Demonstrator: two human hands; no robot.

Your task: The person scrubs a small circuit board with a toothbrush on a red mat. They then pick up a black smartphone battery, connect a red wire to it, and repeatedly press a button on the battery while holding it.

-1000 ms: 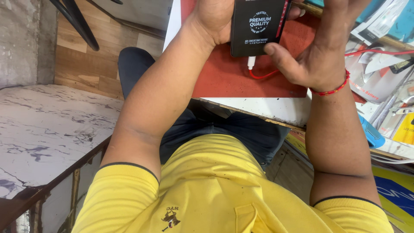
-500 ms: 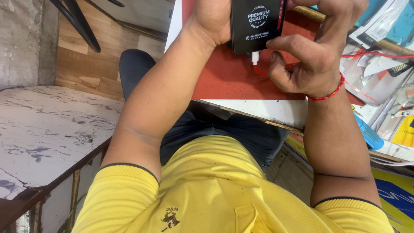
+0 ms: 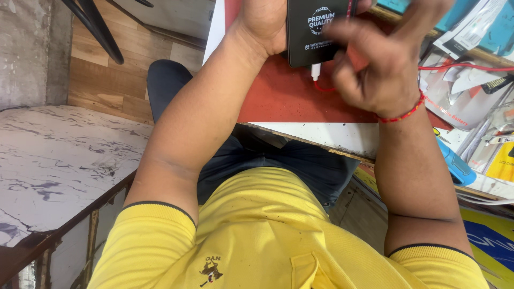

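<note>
Black flat phone-shaped slab [image 3: 319, 32] sits gripped in left hand [image 3: 265, 24]; right hand [image 3: 377, 67], fingers loosely curled and empty, has just lifted off its white plug [image 3: 316, 70].

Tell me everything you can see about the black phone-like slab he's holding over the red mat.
The black slab is a flat, glossy rectangle, its top edge cut off by the frame. White print sits on the face toward the camera. The left hand grips its left edge, holding it above the red mat. A white plug with a thin red cable enters its bottom edge. The right hand, blurred, overlaps its lower right corner; actual contact cannot be told.
</note>
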